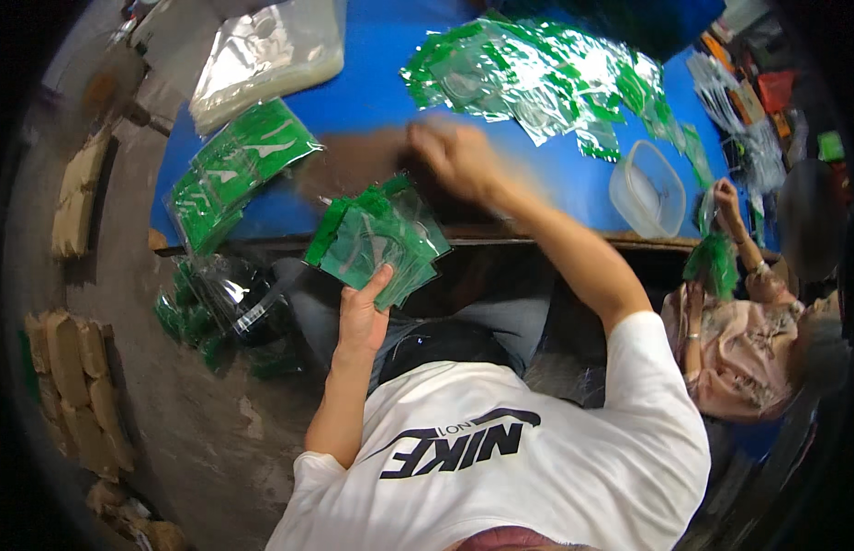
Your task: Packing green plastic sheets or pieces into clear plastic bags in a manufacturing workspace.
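My left hand (363, 317) is closed round the lower edge of a fanned bunch of green and clear plastic packets (376, 243), held up in front of the table's near edge. Its thumb lies on top of the bunch. Beyond it and to the right, my right hand (459, 161) is over the blue table, smeared by motion, so its fingers do not show clearly. A brown blurred patch (353, 165) lies between the two hands and the stack of green packets (248, 161) on the left.
A large heap of shiny green packets (546, 78) covers the table's far middle. Clear plastic sheets (271, 50) are stacked far left. A translucent tub (647, 193) stands at the right edge. Bagged green packets (225, 303) lie below left. A co-worker (730, 340) at right handles green plastic.
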The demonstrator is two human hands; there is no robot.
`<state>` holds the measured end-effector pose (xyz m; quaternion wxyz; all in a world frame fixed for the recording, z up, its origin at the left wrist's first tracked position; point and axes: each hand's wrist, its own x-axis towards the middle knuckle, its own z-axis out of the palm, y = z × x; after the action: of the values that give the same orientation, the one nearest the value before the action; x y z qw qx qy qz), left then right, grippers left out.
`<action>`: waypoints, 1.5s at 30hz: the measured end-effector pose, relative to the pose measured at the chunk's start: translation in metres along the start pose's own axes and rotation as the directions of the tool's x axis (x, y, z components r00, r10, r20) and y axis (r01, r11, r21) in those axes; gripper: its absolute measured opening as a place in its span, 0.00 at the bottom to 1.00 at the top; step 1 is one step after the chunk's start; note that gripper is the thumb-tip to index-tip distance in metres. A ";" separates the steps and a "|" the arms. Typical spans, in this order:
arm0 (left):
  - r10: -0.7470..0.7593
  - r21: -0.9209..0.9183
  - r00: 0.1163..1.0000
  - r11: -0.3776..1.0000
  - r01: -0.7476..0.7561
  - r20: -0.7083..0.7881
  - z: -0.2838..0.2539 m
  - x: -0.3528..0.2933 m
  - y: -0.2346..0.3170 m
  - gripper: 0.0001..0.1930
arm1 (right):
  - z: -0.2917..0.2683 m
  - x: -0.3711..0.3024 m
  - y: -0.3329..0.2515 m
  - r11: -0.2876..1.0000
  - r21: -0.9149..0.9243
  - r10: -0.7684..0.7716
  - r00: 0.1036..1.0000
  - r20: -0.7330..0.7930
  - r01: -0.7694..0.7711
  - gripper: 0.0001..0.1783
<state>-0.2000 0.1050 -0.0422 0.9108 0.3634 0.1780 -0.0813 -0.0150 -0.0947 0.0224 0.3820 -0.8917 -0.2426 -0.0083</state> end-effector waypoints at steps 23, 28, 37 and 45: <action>0.013 -0.072 0.995 0.997 -0.006 0.101 -0.047 -0.002 0.003 0.29 | 0.016 -0.055 0.031 0.886 -0.395 -0.207 0.970 0.128 0.242 0.63; -0.150 -0.310 0.944 0.919 0.243 0.294 -0.078 -0.013 0.005 0.37 | 0.026 -0.100 0.007 0.967 -0.044 -0.254 0.966 -0.048 0.252 0.28; -0.006 -0.112 0.996 0.994 0.016 0.090 0.001 -0.003 -0.010 0.26 | 0.001 -0.054 -0.007 0.976 0.170 -0.116 0.987 -0.114 0.134 0.19; -0.061 -0.123 0.998 0.991 0.061 0.007 0.003 -0.011 -0.021 0.23 | 0.005 -0.084 0.002 0.928 -0.277 -0.203 0.962 0.183 0.249 0.19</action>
<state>-0.2149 0.0883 -0.0497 0.9290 0.3007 0.1920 -0.0986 -0.0887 -0.1286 0.0007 0.2204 -0.9030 -0.3682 -0.0214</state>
